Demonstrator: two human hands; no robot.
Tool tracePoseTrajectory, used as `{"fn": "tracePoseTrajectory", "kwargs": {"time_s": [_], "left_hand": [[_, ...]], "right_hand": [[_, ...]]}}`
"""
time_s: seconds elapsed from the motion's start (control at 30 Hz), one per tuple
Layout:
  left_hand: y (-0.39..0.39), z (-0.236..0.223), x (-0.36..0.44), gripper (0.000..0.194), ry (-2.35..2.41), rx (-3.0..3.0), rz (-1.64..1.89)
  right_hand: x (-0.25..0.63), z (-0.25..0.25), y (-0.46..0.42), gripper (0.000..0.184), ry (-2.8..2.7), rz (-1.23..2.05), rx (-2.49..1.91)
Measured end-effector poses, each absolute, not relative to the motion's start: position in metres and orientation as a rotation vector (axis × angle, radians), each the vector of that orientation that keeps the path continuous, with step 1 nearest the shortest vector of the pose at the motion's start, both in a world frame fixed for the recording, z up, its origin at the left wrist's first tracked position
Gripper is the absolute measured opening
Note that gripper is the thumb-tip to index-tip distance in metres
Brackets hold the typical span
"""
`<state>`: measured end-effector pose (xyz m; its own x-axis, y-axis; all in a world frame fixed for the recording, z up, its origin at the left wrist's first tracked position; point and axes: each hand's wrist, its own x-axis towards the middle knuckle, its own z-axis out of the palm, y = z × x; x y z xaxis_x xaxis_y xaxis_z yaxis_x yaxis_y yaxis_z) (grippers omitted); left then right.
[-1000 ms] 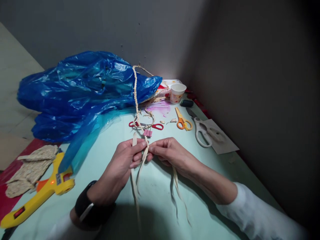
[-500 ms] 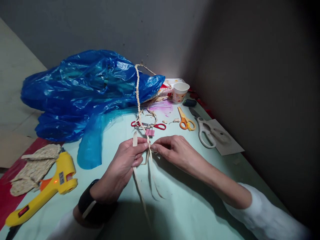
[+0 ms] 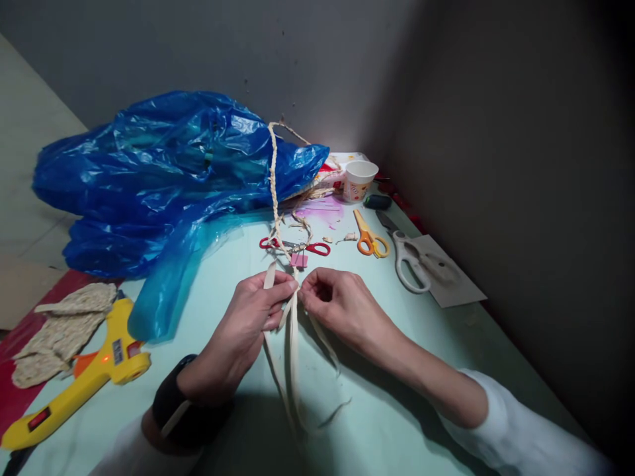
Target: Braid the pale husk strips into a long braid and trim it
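Observation:
A long pale braid [image 3: 273,175] of flat fibre strands runs from the back of the table down to my hands. My left hand [image 3: 258,301] is closed, its thumb and fingers pinching the braid's lower end, with one flat strand passing through the fingers. At the same spot my right hand [image 3: 335,297] is closed in a pinch on a thin strand beside the braid. Loose strands [image 3: 294,354] hang below both hands over the table. A pink square piece [image 3: 299,260] lies just beyond the fingertips, partly behind the braid.
Red-handled scissors [image 3: 317,248], orange scissors [image 3: 366,238] and large white-handled scissors [image 3: 411,268] lie ahead and right, near a card [image 3: 459,284]. Behind stand a paper cup [image 3: 360,182] and a crumpled blue plastic bag [image 3: 163,165]. A yellow glue gun [image 3: 74,403] and woven pieces [image 3: 74,330] lie left.
My right hand has let the strands shift position at the pinch; those hanging below now fall differently. My left hand keeps its hold. The view has moved slightly.

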<state>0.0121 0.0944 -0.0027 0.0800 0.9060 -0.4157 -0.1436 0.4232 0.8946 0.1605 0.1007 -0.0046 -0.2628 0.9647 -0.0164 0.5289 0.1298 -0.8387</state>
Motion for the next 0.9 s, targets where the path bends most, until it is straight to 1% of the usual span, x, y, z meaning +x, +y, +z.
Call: {"fn": "tracePoseTrajectory", "kwargs": {"time_s": [0.13,0.2,0.3,0.4,0.53,0.77,0.9], "left_hand": [[0.0952,-0.0011,0.0118,0.014,1.248,0.810,0.877],[0.0953,-0.0002,0.0118,0.012,1.249,0.851,0.856],[0.0955,-0.0004,0.0119,0.011,1.246,0.895,0.836],[0.0961,-0.0021,0.0121,0.010,1.280,0.916,0.823],[0.0961,-0.0033,0.0135,0.007,1.356,1.021,0.822],[0.0959,-0.0031,0.0138,0.010,1.374,1.091,0.830],[0.1000,-0.0041,0.0097,0.010,1.349,1.170,0.791]], "right_hand": [[0.1645,-0.0074,0.1055,0.017,-1.787,1.217,-1.405],[0.1655,-0.0079,0.1068,0.018,-1.766,1.248,-1.404],[0.1650,-0.0100,0.1074,0.018,-1.795,1.192,-1.403],[0.1645,-0.0118,0.1077,0.014,-1.853,1.125,-1.387],[0.1651,-0.0100,0.1083,0.010,-1.884,1.114,-1.343],[0.1680,-0.0066,0.1087,0.012,-1.897,1.167,-1.378],[0.1705,-0.0074,0.1096,0.013,-1.922,1.103,-1.358]]}}
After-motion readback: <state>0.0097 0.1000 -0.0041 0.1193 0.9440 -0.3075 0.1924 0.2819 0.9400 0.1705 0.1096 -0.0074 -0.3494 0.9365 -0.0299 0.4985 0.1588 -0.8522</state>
